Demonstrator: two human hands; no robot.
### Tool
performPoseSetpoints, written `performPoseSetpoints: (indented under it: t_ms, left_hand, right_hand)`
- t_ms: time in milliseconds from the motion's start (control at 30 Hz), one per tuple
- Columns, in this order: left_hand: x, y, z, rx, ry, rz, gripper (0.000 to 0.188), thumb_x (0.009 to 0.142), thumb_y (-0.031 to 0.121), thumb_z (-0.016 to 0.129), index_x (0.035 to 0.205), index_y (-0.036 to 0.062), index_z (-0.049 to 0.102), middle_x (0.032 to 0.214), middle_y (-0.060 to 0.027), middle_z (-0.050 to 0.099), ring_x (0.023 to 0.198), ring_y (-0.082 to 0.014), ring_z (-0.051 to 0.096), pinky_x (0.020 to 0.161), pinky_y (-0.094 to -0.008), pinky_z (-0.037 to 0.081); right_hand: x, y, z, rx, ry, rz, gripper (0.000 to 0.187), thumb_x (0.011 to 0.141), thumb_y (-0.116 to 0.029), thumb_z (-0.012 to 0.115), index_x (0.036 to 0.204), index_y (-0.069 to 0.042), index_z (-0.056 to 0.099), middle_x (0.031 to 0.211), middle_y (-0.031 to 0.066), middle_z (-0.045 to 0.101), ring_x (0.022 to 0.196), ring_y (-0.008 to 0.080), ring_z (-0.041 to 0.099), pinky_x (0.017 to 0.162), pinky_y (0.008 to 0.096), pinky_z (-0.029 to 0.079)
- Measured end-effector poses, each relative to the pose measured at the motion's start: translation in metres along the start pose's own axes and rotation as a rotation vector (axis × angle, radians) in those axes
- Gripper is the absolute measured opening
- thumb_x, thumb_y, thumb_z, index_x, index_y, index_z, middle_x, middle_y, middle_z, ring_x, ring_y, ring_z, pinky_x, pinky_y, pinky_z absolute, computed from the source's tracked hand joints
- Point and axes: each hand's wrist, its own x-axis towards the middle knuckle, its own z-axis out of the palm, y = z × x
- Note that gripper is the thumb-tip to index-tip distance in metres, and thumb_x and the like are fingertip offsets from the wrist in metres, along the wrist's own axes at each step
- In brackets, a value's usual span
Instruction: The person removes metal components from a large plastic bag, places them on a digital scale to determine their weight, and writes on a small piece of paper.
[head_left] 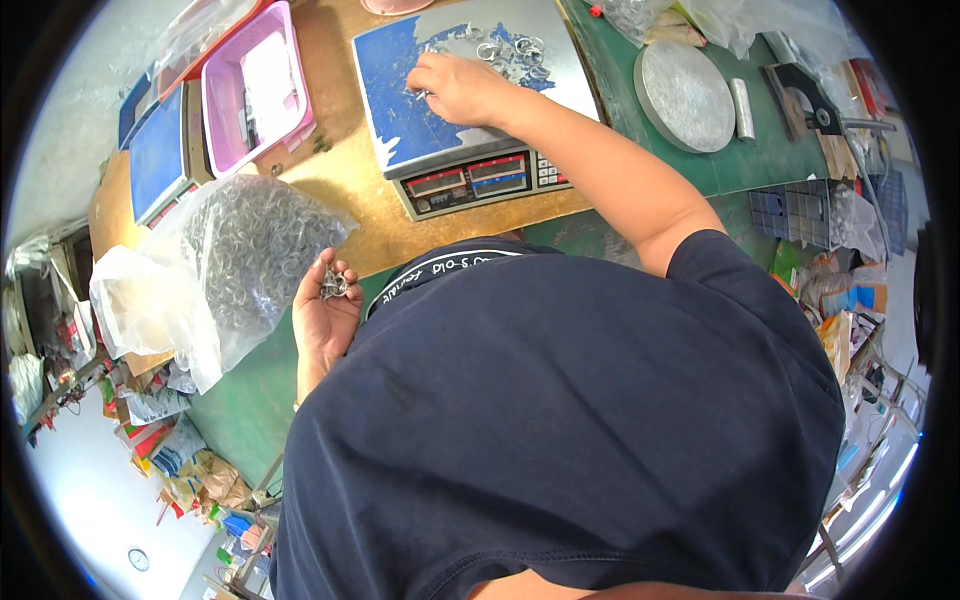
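A digital weighing scale (385, 135) with a worn blue and silver top lies in front of me. Small silvery metal rings (525, 55) are scattered over its far right part. My right hand (455, 88) is above the left half of the scale top, fingers pinched on a small metal piece, its exact form partly hidden. Low beside the table edge, my left hand (328, 310) is cupped around several small metal rings (335, 286). Close to it, a clear plastic bag (255, 240) full of the same kind of rings rests on the table.
A pink plastic basket (215, 105) and a second blue-topped scale (160, 165) stand at the left. On the green surface at right are a round grey metal disc (685, 97), a short metal cylinder (742, 110) and a dark metal fixture (805, 100). Plastic bags lie at the far right.
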Motion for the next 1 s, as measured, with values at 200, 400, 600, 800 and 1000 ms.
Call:
performPoseSetpoints:
  t_ms: [200,400,600,800,1000]
  left_hand:
    - [0.002,0.006,-0.015,-0.027,-0.034,0.002,0.02,0.084,0.016,0.05,0.098,0.0023,0.051,0.077,-0.0068,0.054,0.068,-0.0182,0.052,0.054,-0.026,0.042]
    - [0.002,0.011,-0.021,-0.037,-0.054,-0.001,0.019,0.084,0.015,0.051,0.098,0.0025,0.052,0.077,-0.0067,0.055,0.068,-0.0181,0.052,0.054,-0.0262,0.042]
    - [0.007,0.016,-0.025,-0.021,-0.08,-0.036,0.019,0.083,0.014,0.052,0.098,0.0031,0.052,0.077,-0.0065,0.055,0.068,-0.018,0.052,0.054,-0.0261,0.042]
    - [0.01,0.019,-0.021,0.005,-0.101,-0.055,0.018,0.083,0.014,0.053,0.097,0.0038,0.053,0.077,-0.0059,0.056,0.067,-0.017,0.052,0.053,-0.0255,0.041]
    - [0.016,0.023,-0.016,0.097,-0.143,-0.089,0.021,0.083,0.015,0.051,0.101,0.004,0.052,0.08,-0.0055,0.055,0.066,-0.0139,0.051,0.051,-0.0212,0.04]
  right_hand:
    - [-0.001,0.007,0.006,-0.175,-0.024,-0.013,0.023,0.073,-0.009,0.052,0.094,-0.012,0.058,0.098,0.0056,0.052,0.101,0.0246,0.046,0.083,0.0385,0.04]
    - [-0.006,0.002,-0.003,-0.18,0.116,-0.041,0.025,0.071,-0.009,0.056,0.096,-0.01,0.058,0.103,0.0056,0.053,0.103,0.026,0.045,0.087,0.0391,0.037]
    - [-0.016,-0.001,-0.025,-0.085,0.259,-0.04,0.02,0.072,-0.007,0.055,0.091,-0.005,0.058,0.098,0.0087,0.057,0.096,0.0283,0.05,0.085,0.0365,0.039]
    - [-0.056,-0.012,-0.05,0.015,0.443,0.07,0.014,0.072,-0.007,0.052,0.084,-0.006,0.06,0.084,0.0092,0.059,0.084,0.029,0.054,0.077,0.0373,0.042]
    - [-0.112,-0.045,-0.056,0.234,0.4,0.441,0.014,0.077,-0.006,0.053,0.089,-0.002,0.059,0.082,0.0096,0.06,0.067,0.0171,0.056,0.061,0.027,0.044]
